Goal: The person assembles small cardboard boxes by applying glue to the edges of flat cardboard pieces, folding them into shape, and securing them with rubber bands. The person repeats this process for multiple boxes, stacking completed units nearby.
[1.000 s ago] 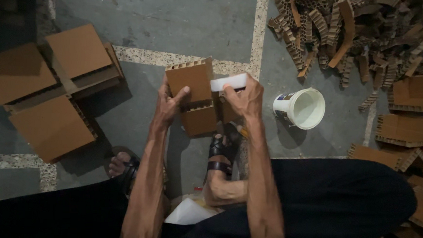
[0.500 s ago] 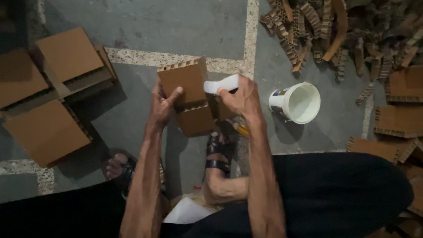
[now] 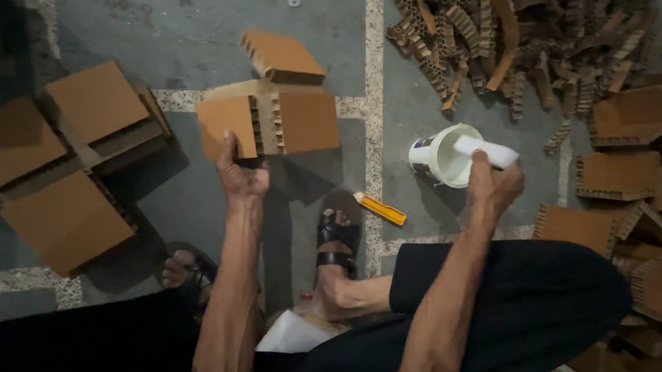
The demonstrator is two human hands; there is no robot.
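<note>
Pinching the lower edge of a cardboard honeycomb assembly (image 3: 270, 120), the left hand (image 3: 238, 176) has a narrow grip; it looks light, stiff, crushable at the edges. Right hand (image 3: 495, 187) clasps a white applicator (image 3: 487, 150), apparently over the white bucket (image 3: 440, 155) right of the assembly.

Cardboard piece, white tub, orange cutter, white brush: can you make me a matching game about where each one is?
Things:
1. cardboard piece
2. white tub
3. orange cutter
4. white brush

Places:
A. lying flat on the floor beside the sandalled foot
B. held up in the left hand
C. in the right hand, over the tub
D. standing on the floor under the brush

Pairs: 1-B, 2-D, 3-A, 4-C
</note>
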